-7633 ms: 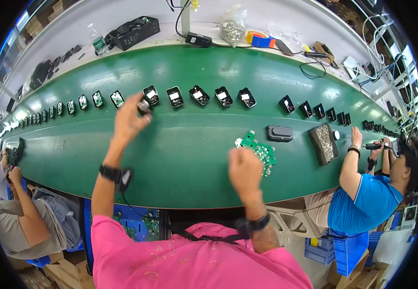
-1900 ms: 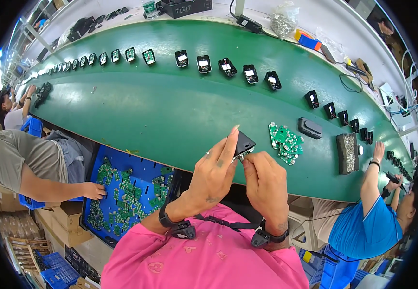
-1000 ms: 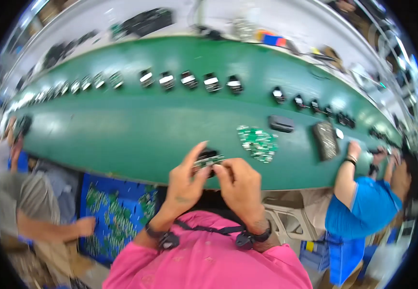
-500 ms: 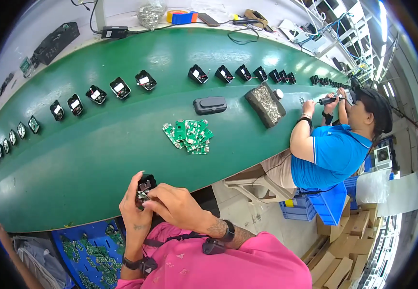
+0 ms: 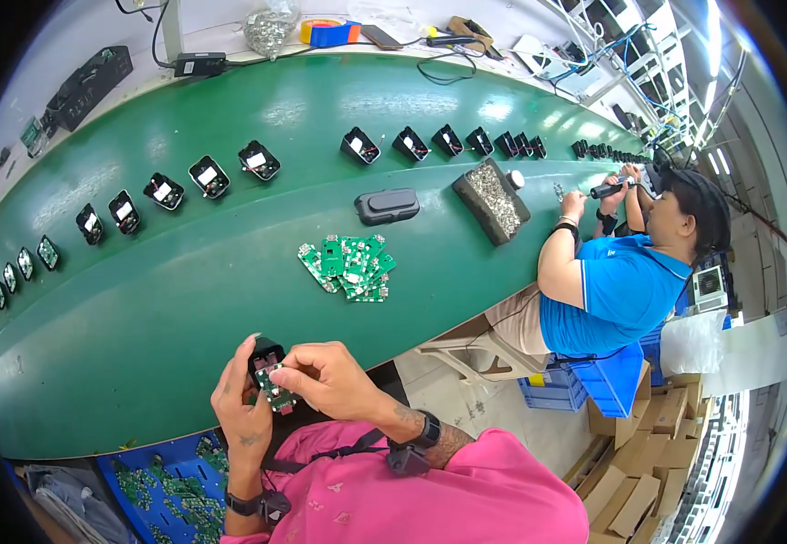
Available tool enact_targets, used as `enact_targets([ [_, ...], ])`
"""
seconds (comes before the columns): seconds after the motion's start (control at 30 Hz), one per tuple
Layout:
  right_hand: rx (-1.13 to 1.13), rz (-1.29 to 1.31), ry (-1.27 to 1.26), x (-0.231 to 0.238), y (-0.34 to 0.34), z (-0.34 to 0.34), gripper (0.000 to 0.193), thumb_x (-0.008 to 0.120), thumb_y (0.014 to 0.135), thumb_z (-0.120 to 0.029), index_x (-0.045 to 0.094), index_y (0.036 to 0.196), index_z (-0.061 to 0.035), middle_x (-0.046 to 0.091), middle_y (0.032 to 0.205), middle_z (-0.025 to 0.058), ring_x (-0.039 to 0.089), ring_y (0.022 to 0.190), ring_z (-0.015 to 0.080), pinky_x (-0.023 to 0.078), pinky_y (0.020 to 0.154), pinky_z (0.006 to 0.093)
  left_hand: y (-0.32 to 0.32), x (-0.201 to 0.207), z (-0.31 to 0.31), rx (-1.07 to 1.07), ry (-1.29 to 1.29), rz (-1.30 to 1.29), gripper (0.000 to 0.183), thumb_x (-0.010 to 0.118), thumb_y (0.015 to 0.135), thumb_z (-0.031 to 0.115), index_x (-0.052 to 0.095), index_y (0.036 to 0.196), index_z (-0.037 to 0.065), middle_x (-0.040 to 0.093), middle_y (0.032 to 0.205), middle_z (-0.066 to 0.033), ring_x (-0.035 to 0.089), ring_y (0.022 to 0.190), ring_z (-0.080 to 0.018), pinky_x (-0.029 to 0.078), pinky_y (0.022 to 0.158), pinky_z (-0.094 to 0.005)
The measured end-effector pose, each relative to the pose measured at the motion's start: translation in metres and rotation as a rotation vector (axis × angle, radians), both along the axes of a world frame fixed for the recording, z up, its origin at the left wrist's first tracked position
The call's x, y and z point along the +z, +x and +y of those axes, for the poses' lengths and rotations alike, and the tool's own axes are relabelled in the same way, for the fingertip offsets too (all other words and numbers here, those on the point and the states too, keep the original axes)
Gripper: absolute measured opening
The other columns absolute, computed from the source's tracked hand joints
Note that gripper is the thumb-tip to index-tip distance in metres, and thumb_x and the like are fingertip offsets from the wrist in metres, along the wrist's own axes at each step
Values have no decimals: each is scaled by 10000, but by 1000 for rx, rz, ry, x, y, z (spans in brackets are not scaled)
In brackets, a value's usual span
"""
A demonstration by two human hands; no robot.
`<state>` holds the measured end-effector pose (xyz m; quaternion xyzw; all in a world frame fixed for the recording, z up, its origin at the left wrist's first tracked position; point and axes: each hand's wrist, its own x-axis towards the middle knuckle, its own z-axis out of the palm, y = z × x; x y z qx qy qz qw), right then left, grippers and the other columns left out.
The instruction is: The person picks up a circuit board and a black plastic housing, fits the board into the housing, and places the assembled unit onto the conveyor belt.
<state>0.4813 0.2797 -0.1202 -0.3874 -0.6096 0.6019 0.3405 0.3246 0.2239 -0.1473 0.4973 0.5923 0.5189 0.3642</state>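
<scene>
My left hand (image 5: 241, 412) is wrapped round a small black plastic housing (image 5: 265, 348), its open side facing up, at the near edge of the green table. A green circuit board (image 5: 276, 393) is pinched between the thumb and fingers of my right hand (image 5: 337, 379). The board is tilted in front of the housing, overlapping its lower part, and seems outside it. Part of the housing is hidden by my fingers and the board. Farther off on the table lies a loose pile of green circuit boards (image 5: 346, 267).
Behind the pile lie a black oblong case (image 5: 387, 206) and a dark tray of small metal parts (image 5: 495, 201). Rows of black housings (image 5: 209, 178) line the table (image 5: 167, 317). A blue bin (image 5: 153, 517) of boards stands below its edge. A co-worker (image 5: 606, 290) sits at right.
The circuit board has come up and turned, so more of its face shows before the housing. The whole view has shifted slightly. An arm at the lower left has mostly left the view.
</scene>
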Motion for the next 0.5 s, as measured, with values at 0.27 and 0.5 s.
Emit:
enact_targets([
  [0.27, -237, -227, 292, -3, -10, -3, 175, 799, 829, -144, 709, 782, -1, 620, 635, 77, 545, 551, 108, 428, 504, 289, 10, 10, -4, 22, -80, -11, 442, 486, 894, -83, 575, 1316, 10, 643, 1228, -198, 655, 1103, -311, 493, 974, -367],
  [0.5, -287, -123, 106, 1, 0, -5, 184, 753, 900, -89, 663, 782, 20, 602, 622, -15, 527, 526, 32, 392, 454, 195, 13, 23, -1, -71, -37, -198, 495, 467, 889, -73, 536, 1365, 43, 611, 1233, -177, 658, 1059, -228, 533, 866, -316],
])
